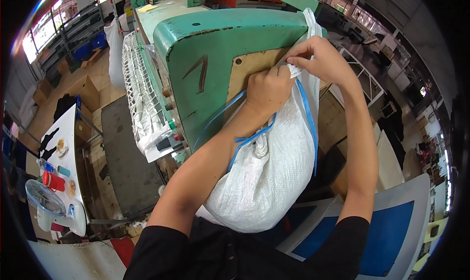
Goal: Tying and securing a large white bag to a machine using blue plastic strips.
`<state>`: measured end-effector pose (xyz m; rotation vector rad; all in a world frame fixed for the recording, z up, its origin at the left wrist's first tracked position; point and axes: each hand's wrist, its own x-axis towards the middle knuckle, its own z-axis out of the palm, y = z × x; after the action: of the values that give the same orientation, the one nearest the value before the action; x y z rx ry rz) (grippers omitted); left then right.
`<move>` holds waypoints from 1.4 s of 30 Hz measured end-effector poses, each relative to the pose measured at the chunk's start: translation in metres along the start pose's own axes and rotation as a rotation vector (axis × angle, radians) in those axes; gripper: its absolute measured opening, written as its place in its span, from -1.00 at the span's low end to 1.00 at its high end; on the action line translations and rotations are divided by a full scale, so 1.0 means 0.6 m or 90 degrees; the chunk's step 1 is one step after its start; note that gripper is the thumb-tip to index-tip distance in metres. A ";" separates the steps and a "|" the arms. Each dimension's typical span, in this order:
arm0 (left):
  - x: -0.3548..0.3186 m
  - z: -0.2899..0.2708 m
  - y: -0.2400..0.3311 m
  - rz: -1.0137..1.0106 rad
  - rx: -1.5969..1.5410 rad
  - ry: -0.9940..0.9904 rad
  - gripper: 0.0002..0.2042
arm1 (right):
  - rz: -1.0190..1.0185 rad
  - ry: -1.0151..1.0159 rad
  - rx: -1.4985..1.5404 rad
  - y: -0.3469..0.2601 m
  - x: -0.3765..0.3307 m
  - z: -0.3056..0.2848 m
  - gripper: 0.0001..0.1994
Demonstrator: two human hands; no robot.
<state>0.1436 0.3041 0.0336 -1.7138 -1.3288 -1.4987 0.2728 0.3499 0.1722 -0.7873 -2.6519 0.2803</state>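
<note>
Green machine housing (196,84) sits right beyond the hands, dark painted mark on its face, chipped edges; it blocks the far side. Tan panel (238,80) on that face is just behind the left hand (268,90). White netting (142,94) runs along the machine's flank, left of both hands. Blue cord (307,106) drops below the right hand (323,59) along the sack's side; more blue line passes by the left wrist and forearm. Panel with blue inset (372,236) is below the hands, to the right.

Well left of the hands: white desk (70,155) with a red jug (54,181), a fan (46,199) beside it. Cardboard box (85,94) beyond the desk. Dark mat (129,157) on the floor, left and below the hands. Workshop space all round, far right too blurred to itemise.

White sack (271,177) is below the hands, between the forearms, its bottom near the torso. Long axis roughly up-down, slight lean right toward the top; gathered neck points up and away from the wearer. Hands are close together, both clamped on the neck: left fisted round it, right pinching white material.
</note>
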 end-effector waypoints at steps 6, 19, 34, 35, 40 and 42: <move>0.001 -0.005 0.002 -0.001 -0.023 0.017 -0.75 | -0.026 -0.162 -0.003 -0.008 0.029 -0.035 -0.84; 0.000 -0.024 -0.001 -0.002 -0.033 0.021 -0.73 | -0.110 -0.198 -0.146 -0.023 0.041 -0.030 -0.90; 0.081 -0.106 0.020 -0.238 -0.518 -0.050 -0.84 | -0.289 0.120 -0.247 -0.101 0.010 -0.058 -0.93; 0.082 -0.113 0.020 -0.241 -0.513 -0.048 -0.84 | -0.316 0.147 -0.259 -0.118 0.011 -0.060 -0.93; 0.087 -0.188 0.027 -0.175 -0.452 0.146 -0.93 | -0.280 0.163 0.093 -0.152 -0.013 -0.032 -0.88; 0.090 -0.247 -0.001 -0.198 -0.541 0.244 -0.89 | -0.277 0.171 0.150 -0.143 -0.020 -0.008 -0.85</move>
<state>0.0719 0.1962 0.1242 -1.5463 -0.8125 -2.6801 0.2421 0.2730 0.1976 -0.1522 -2.3972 0.3336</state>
